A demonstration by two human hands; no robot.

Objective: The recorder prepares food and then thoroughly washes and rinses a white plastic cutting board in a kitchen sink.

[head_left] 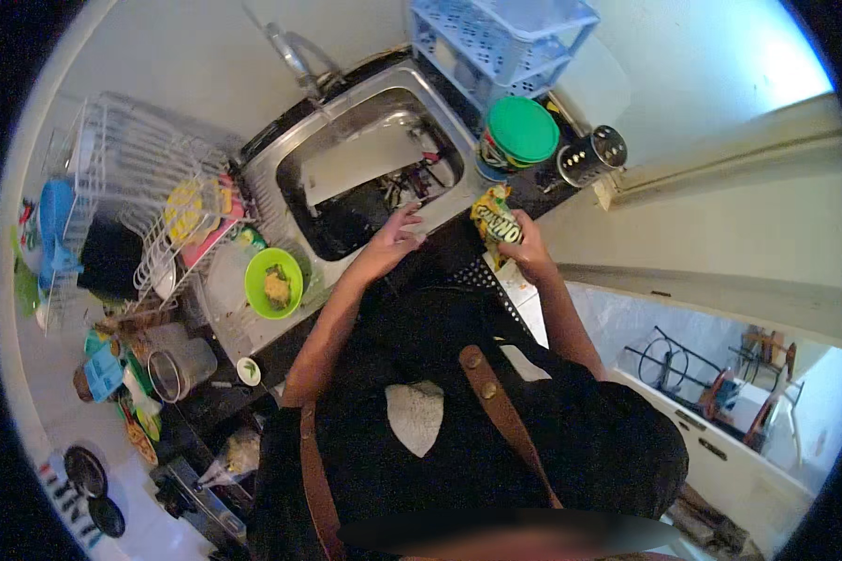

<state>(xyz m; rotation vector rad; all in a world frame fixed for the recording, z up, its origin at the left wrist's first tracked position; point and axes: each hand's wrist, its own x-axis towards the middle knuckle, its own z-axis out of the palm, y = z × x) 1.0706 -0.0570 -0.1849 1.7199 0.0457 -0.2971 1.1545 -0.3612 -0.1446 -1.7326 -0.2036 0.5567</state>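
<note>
My right hand [531,250] grips a yellow plastic packet [497,216] with large printed letters, held in front of the sink's right end. My left hand [395,237] is over the front rim of the stainless steel sink [440,223], fingers apart and holding nothing. In the basin lie a pale flat board or tray [365,163], something dark, and several utensils [415,184] that are too blurred to name. Just behind the packet stands a tub with a green lid [524,130]. A lime green bowl [295,273] on the drainboard, left of my left hand, holds a yellowish, crumbly lump [276,287].
A metal faucet [293,59] rises behind the basin. A white wire dish rack [119,140] stands left, with clear plastic containers [195,365] nearer me. A blue plastic shelf [463,42] and a perforated metal cylinder [593,156] occupy the back right, beside a wooden ledge [730,158].
</note>
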